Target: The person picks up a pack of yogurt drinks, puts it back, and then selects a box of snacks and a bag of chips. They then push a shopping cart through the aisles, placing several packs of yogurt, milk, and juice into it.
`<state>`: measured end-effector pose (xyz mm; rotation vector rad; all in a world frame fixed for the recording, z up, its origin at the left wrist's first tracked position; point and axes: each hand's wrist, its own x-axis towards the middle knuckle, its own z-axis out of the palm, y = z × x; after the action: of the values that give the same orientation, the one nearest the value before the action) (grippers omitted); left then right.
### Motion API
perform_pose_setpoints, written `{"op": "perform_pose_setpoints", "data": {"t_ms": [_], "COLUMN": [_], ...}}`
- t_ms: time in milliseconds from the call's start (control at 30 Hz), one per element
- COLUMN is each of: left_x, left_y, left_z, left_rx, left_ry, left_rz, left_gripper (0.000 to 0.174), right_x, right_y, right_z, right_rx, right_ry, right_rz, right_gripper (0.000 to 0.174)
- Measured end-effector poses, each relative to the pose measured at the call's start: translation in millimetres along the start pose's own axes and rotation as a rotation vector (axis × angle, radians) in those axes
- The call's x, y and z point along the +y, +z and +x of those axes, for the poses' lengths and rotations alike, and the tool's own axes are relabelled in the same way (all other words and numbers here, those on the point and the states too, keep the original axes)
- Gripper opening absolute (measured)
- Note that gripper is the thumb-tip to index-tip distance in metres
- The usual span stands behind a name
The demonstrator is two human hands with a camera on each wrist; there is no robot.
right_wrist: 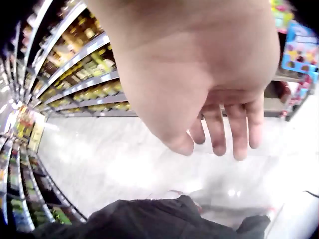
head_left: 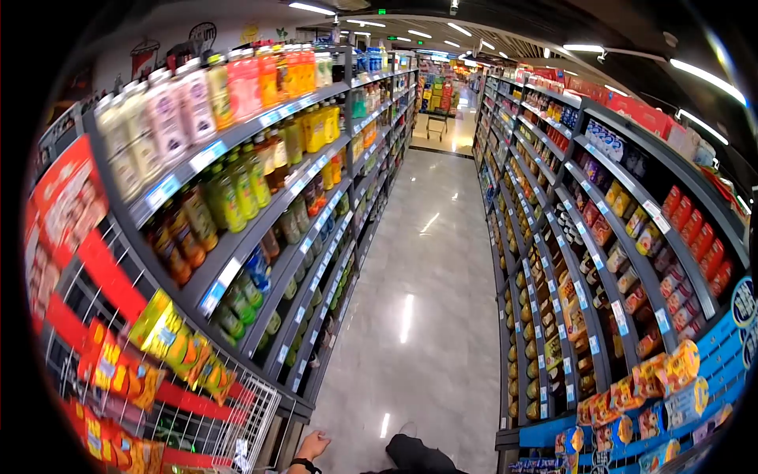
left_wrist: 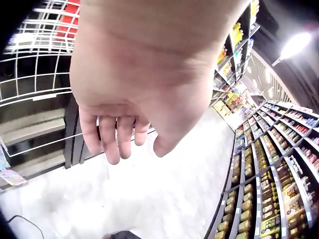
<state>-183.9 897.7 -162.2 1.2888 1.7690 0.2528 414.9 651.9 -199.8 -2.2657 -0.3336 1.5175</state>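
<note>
My left hand [head_left: 313, 446], with a dark band at the wrist, hangs low at the bottom of the head view, beside the white wire rack [head_left: 251, 411]. In the left wrist view the left hand [left_wrist: 142, 84] has its fingers loosely bent downward over the pale floor, with nothing in them. The right hand [right_wrist: 199, 74] shows only in the right wrist view, fingers hanging relaxed above the floor and holding nothing. Neither hand touches any goods.
A grey tiled aisle [head_left: 410, 237] runs ahead between the left shelves of bottled drinks [head_left: 237, 189] and the right shelves of jars and packets [head_left: 568, 237]. Snack bags [head_left: 181, 344] hang at the near left, cups [head_left: 639, 395] at the near right. A cart [head_left: 437, 125] stands at the far end.
</note>
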Motion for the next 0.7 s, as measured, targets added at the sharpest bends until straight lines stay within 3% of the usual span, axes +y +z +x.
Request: {"op": "perform_pose_setpoints", "data": {"t_ms": [67, 133, 167, 200, 233, 333, 400, 433, 467, 567, 600, 633, 667, 700], "left_x": [10, 21, 38, 53, 66, 107, 127, 130, 147, 166, 182, 191, 196, 216], "left_y": [-5, -5, -11, -18, -25, -31, -37, -34, -38, -43, -47, -48, -67, -71], "left_z": [47, 65, 80, 94, 107, 165, 213, 226, 253, 344, 376, 407, 467, 486], "left_rx": [-0.166, -0.223, -0.319, -0.418, -0.42, -0.355, -0.281, -0.261, -0.311, -0.367, -0.359, -0.284, -0.311, -0.334], "left_ry": [-0.131, -0.042, -0.096, -0.152, -0.158, -0.196, -0.125, -0.003, -0.104, -0.063, -0.047, -0.071, -0.211, -0.261], "left_rz": [0.08, 0.147, 0.094, 0.036, 0.045, -0.094, 0.023, -0.064, -0.112, -0.179, -0.189, -0.295, -0.028, -0.116], "left_gripper": [0.059, 0.062, 0.063, 0.063, 0.063, 0.063, 0.063, 0.063, 0.064, 0.07, 0.071, 0.056, 0.055, 0.052], "right_x": [-49, -104, -137, -133, -219, -390, -486, -525, -556, -626, -626, -633, -657, -661], "right_y": [4, 2, 4, 5, 19, 50, 76, 89, 103, 132, 135, 128, 125, 118], "right_z": [50, 117, 147, 227, 194, 200, 201, 211, 221, 238, 265, 295, 282, 282], "right_rx": [-0.027, -0.096, -0.137, -0.106, 0.08, 0.104, -0.001, -0.069, -0.108, -0.159, -0.222, -0.28, -0.293, -0.309], "right_ry": [-0.027, -0.129, -0.167, -0.85, -0.254, -0.277, -0.348, -0.391, -0.44, -0.671, -0.747, -0.821, -0.367, -0.213], "right_rz": [0.028, 0.002, 0.005, -0.376, 0.147, 0.453, 0.483, 0.484, 0.407, -0.012, -0.168, -0.334, -0.291, -0.127], "right_gripper": [0.024, 0.023, 0.023, 0.019, 0.018, 0.022, 0.027, 0.029, 0.031, 0.039, 0.039, 0.04, 0.042, 0.042]}}
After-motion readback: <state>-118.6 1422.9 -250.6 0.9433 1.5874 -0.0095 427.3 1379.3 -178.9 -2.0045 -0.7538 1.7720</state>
